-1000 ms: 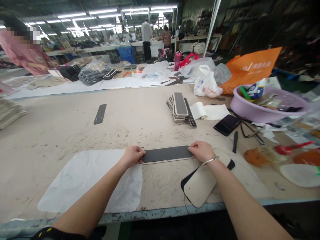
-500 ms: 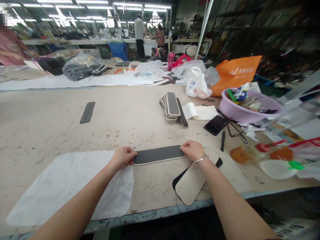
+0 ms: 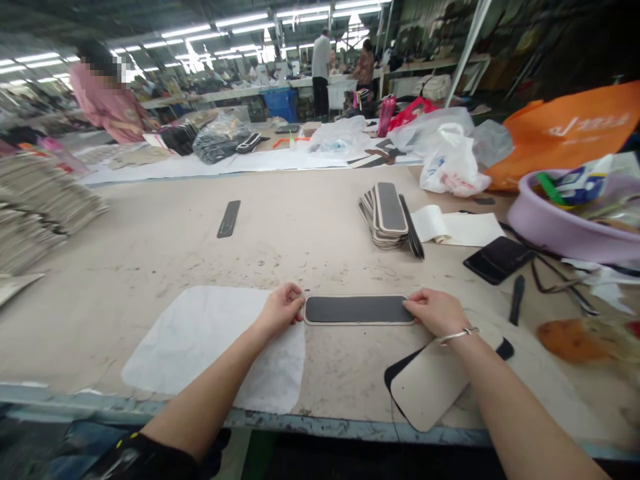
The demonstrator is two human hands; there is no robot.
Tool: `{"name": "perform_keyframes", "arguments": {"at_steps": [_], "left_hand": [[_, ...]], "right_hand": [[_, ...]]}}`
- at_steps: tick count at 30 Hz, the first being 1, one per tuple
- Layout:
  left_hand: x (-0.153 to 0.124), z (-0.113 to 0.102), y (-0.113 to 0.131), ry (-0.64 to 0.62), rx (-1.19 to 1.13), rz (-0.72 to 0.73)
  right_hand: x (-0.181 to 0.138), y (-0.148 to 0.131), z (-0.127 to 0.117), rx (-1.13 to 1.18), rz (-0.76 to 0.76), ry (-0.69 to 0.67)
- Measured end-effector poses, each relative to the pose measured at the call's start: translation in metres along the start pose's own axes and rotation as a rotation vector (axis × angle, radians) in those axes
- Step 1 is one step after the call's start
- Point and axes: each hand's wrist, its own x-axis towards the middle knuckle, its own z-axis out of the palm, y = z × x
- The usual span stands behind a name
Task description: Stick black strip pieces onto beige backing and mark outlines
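A long dark strip with a pale rim (image 3: pixel 358 310) lies flat on the worktable (image 3: pixel 150 267) in front of me. My left hand (image 3: pixel 281 308) pinches its left end, fingers curled. My right hand (image 3: pixel 436 311), with a bracelet on the wrist, grips the right end the same way. A white sheet (image 3: pixel 210 340) lies under my left forearm. A pale rounded piece on a black backing (image 3: pixel 433 387) lies under my right forearm near the table's front edge.
A stack of similar strips (image 3: pixel 387 215) sits further back, with a single dark strip (image 3: pixel 229 219) to the left. A phone (image 3: pixel 499 259), a lilac basin (image 3: pixel 565 230), an orange bag (image 3: pixel 570 133) and plastic bags are at right. Piled material (image 3: pixel 35 207) is at left. People work behind.
Both hands stay on the ends of the strip, which now lies straight across. The camera has swung left, bringing the piled material at left into view.
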Motion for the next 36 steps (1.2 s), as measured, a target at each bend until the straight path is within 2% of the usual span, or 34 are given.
{"name": "perform_keyframes", "arguments": {"at_steps": [2,4,6,9,17,26,36], "left_hand": [[-0.010,0.000,-0.007,0.121,0.134,0.233],[-0.019,0.003,-0.013,0.170,0.228,0.425],[-0.024,0.005,-0.019,0.162,0.276,0.535],[-0.025,0.008,-0.024,0.141,0.343,0.619],[-0.027,0.009,-0.021,0.115,0.400,0.641],[-0.022,0.010,-0.020,0.110,0.410,0.671],[-0.023,0.011,-0.015,0.107,0.416,0.652]], "right_hand": [[0.000,-0.001,-0.001,-0.007,-0.001,-0.013],[-0.001,-0.002,-0.002,-0.004,0.001,-0.024],[-0.002,-0.003,-0.003,-0.002,0.014,-0.029],[-0.003,-0.005,-0.003,-0.004,0.029,-0.031],[-0.001,-0.001,-0.001,0.016,0.011,0.003],[0.001,0.001,0.004,0.177,0.044,-0.003],[0.002,0.007,0.006,0.156,-0.018,0.026]]}}
